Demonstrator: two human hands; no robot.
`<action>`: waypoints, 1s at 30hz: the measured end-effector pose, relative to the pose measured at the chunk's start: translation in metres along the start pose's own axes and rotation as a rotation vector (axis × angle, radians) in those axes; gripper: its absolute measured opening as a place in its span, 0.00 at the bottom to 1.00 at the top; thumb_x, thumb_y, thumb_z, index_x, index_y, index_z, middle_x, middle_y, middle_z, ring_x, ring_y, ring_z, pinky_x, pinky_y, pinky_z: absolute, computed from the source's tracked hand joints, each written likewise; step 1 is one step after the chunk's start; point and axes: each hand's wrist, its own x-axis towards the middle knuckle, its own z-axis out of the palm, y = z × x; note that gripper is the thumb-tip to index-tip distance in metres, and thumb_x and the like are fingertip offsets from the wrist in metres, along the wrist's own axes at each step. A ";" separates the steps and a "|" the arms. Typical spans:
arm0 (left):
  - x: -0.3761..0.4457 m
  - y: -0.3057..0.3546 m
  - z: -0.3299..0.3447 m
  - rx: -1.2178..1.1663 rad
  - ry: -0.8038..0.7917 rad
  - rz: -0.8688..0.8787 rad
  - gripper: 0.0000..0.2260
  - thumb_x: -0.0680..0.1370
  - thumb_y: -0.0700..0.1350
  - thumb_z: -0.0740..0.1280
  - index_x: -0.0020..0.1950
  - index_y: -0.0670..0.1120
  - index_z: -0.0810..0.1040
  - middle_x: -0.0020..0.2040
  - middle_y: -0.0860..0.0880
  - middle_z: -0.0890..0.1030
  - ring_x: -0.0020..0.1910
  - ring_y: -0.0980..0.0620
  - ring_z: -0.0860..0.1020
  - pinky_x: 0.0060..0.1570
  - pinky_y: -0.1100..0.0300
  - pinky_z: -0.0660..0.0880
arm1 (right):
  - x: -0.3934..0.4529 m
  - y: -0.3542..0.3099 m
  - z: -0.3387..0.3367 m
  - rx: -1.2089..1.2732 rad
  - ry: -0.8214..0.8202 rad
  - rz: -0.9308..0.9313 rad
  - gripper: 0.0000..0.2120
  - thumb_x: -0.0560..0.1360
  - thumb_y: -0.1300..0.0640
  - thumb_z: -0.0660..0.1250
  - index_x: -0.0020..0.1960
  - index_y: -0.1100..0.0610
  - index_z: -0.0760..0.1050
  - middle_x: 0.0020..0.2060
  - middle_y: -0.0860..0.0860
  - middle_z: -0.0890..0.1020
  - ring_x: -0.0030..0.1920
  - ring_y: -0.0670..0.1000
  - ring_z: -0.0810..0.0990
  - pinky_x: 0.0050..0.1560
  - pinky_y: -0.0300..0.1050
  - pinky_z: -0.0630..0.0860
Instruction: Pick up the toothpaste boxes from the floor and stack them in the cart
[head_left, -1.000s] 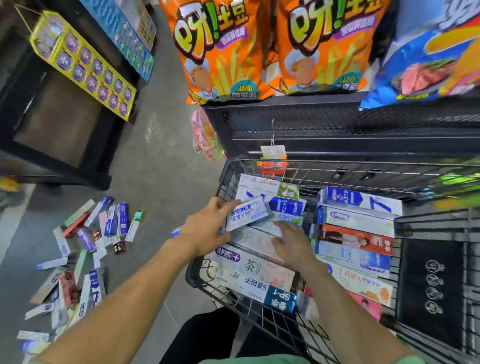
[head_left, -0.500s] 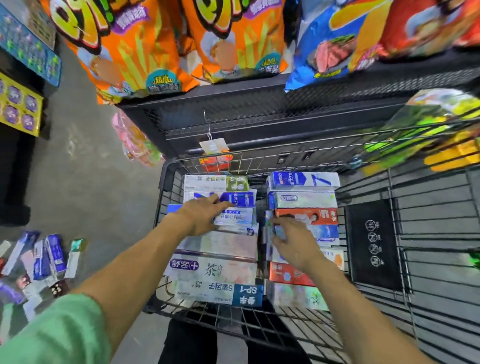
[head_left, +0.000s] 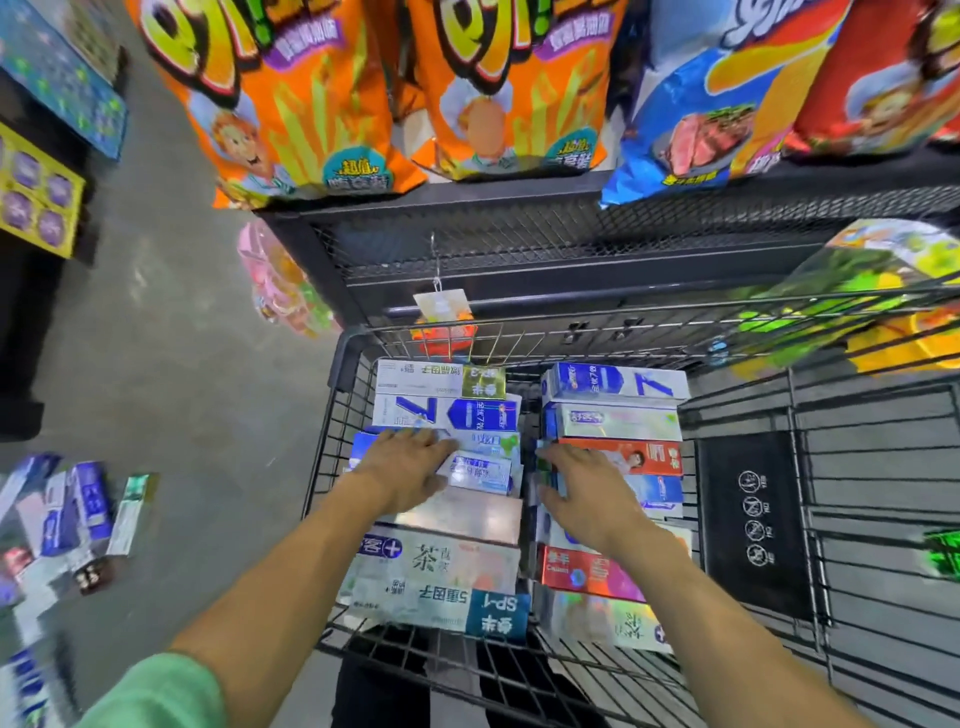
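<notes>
A black wire cart (head_left: 332, 426) holds two rows of toothpaste boxes lying flat. My left hand (head_left: 405, 470) rests flat on the left row, its fingers on a small blue and white box (head_left: 483, 470). My right hand (head_left: 589, 493) lies flat with spread fingers on the right row (head_left: 623, 457), over a red box and a blue one. More toothpaste boxes (head_left: 88, 514) lie scattered on the grey floor at the left.
A black mesh shelf (head_left: 519, 244) with large orange, blue and red snack bags (head_left: 322, 104) stands right behind the cart. A pink packet (head_left: 275, 280) hangs at its left end. A dark display stand (head_left: 31, 312) is at the far left. Bare grey floor lies between.
My left hand has set the small blue and white box down onto the left row and flattened on it. My right hand has shifted onto the right row. The view swung right.
</notes>
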 end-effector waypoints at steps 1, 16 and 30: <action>-0.002 0.000 0.000 -0.002 0.007 -0.016 0.27 0.83 0.58 0.58 0.81 0.57 0.55 0.79 0.47 0.64 0.76 0.42 0.63 0.73 0.45 0.60 | 0.001 -0.003 -0.002 -0.004 -0.005 -0.010 0.25 0.80 0.49 0.63 0.76 0.51 0.67 0.74 0.51 0.72 0.71 0.58 0.69 0.69 0.49 0.68; -0.135 -0.026 -0.018 -0.059 0.243 -0.345 0.32 0.82 0.55 0.58 0.83 0.52 0.49 0.80 0.46 0.59 0.79 0.46 0.57 0.77 0.36 0.50 | 0.017 -0.099 -0.046 -0.257 -0.049 -0.267 0.28 0.82 0.38 0.58 0.77 0.50 0.64 0.74 0.51 0.70 0.73 0.57 0.66 0.71 0.52 0.66; -0.398 -0.113 0.048 -0.274 0.661 -0.948 0.27 0.84 0.60 0.50 0.82 0.52 0.57 0.81 0.48 0.60 0.80 0.46 0.56 0.78 0.42 0.47 | -0.039 -0.392 -0.019 -0.714 0.214 -0.778 0.31 0.78 0.31 0.56 0.73 0.49 0.69 0.72 0.52 0.71 0.71 0.56 0.69 0.69 0.52 0.66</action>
